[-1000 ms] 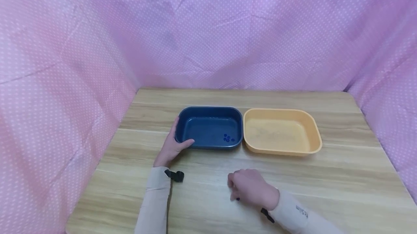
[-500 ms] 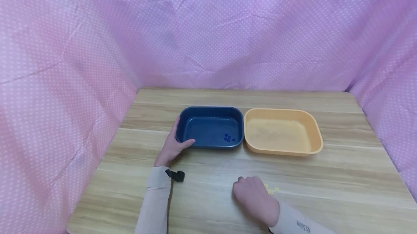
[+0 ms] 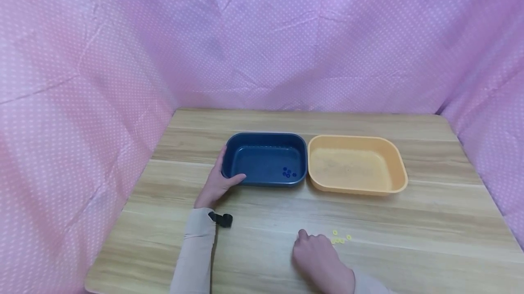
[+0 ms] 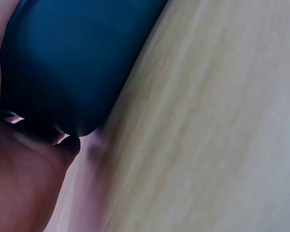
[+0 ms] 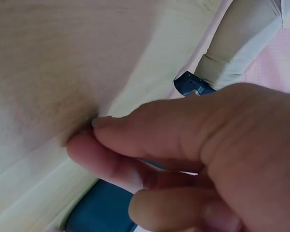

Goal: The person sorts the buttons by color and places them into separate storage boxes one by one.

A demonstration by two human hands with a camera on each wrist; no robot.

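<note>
Around the left end of a dark blue plastic tray [image 3: 266,162], my left hand [image 3: 214,185] keeps its grip, thumb at the near rim and fingers along the outer side. In the left wrist view the hand [image 4: 29,179] curls against the tray wall [image 4: 82,58]. Several small blue rings [image 3: 288,173] lie in the tray's near right corner. My right hand [image 3: 317,255] is low over the table in front. The right wrist view has its thumb [image 5: 145,125] and index finger [image 5: 101,157] meeting at the tips, close to the wood; I cannot tell whether anything is between them.
A yellow-orange tray [image 3: 356,189] stands directly right of the blue one. Several small yellow rings [image 3: 342,240] are scattered on the wooden table [image 3: 254,248], just right of the right hand. Pink dotted curtains [image 3: 262,48] enclose the back and sides.
The right hand has shifted slightly nearer the front edge, uncovering the yellow rings. A small dark thing seen under it a second ago is now hidden. The left hand keeps its place.
</note>
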